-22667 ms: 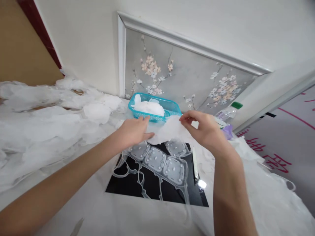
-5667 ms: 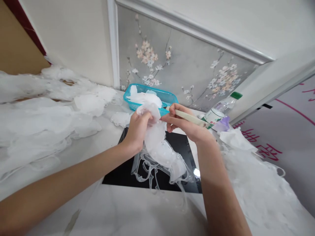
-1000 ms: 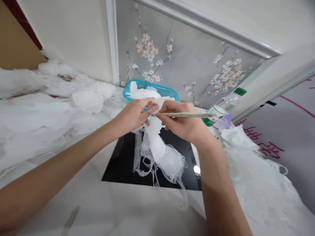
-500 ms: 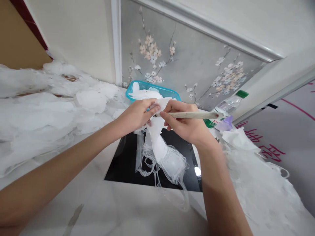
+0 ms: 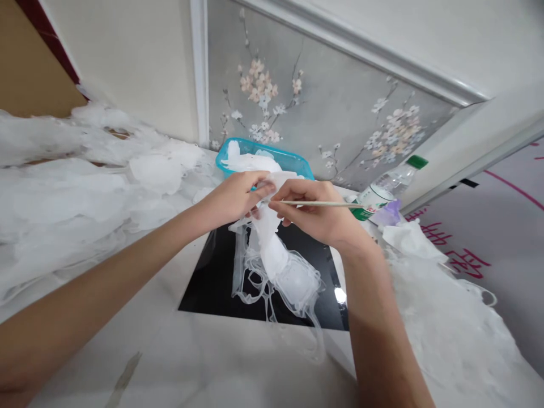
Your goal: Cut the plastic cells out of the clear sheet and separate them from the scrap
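Over the black mat (image 5: 206, 286), my left hand (image 5: 242, 195) is closed on a thin, soft white piece (image 5: 284, 179) like translucent silicone. My right hand (image 5: 317, 215) pinches a flat, pale stick-like handle (image 5: 329, 203), seen edge-on and pointing right. Its working end lies among my fingers at the white piece, so I cannot make out its shape. Below the hands, a white soft strip (image 5: 272, 252) and clear, stringy trimmings (image 5: 301, 280) lie on the mat, some hanging past its front edge.
A blue basket (image 5: 297, 162) with white pieces stands behind my hands. At the right are a green-capped bottle (image 5: 378, 195) and a purple thing (image 5: 389, 214). Heaps of white translucent sheets (image 5: 63, 195) cover the left side, with another heap (image 5: 454, 334) at the right.
The handle in my right hand has turned from its broad face to its thin edge. My right fingers have shifted slightly left, while my left hand keeps its hold.
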`<state>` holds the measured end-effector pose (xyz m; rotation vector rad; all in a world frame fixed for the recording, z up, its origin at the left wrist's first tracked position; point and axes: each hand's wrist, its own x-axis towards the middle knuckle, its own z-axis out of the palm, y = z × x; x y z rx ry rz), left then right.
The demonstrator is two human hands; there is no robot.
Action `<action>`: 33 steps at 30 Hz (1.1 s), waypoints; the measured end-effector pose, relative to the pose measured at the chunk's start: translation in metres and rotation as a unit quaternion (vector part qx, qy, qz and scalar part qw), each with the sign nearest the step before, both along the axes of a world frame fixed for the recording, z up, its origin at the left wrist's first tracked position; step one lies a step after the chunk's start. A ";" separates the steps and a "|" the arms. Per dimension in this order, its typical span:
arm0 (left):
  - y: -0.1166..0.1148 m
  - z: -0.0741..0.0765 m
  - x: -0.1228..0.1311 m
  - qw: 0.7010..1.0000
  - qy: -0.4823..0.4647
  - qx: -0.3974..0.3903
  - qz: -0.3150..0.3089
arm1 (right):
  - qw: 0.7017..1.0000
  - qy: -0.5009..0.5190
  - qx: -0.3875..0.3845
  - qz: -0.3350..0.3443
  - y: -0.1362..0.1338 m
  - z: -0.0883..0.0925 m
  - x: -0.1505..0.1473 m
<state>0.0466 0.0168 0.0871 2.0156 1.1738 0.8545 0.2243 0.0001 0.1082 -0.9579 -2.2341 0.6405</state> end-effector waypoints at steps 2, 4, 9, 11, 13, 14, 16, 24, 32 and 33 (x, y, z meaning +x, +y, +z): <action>0.000 0.000 0.000 1.000 0.008 0.001 0.008 | 1.000 -0.002 -0.002 0.006 0.001 -0.002 -0.001; 0.000 0.000 0.001 0.999 0.029 0.008 0.016 | 1.000 -0.006 0.000 0.012 0.002 -0.003 -0.001; -0.006 0.004 0.003 0.996 0.069 0.048 0.006 | 1.000 -0.003 0.006 0.030 0.003 -0.003 0.000; -0.007 0.004 0.003 0.996 0.069 0.048 0.006 | 1.000 -0.001 0.017 0.026 0.003 -0.003 -0.001; -0.007 0.004 0.002 0.997 0.064 0.036 0.006 | 0.999 0.007 0.024 0.024 0.003 -0.003 -0.002; -0.006 0.004 0.002 0.998 0.060 0.028 0.005 | 0.999 0.014 0.023 0.024 0.003 -0.004 -0.002; -0.005 0.003 0.002 0.999 0.052 0.016 0.006 | 0.999 0.040 0.001 0.024 0.004 -0.004 -0.002; 0.003 0.000 0.000 0.999 0.019 0.001 0.048 | 0.973 0.195 -0.120 0.002 0.003 -0.001 0.005; 0.006 0.000 -0.004 0.996 -0.010 -0.083 0.018 | 0.979 0.179 -0.092 -0.019 -0.002 0.009 0.017; 0.006 0.000 -0.003 0.996 -0.010 -0.086 0.019 | 0.981 0.169 -0.090 -0.017 -0.002 0.009 0.016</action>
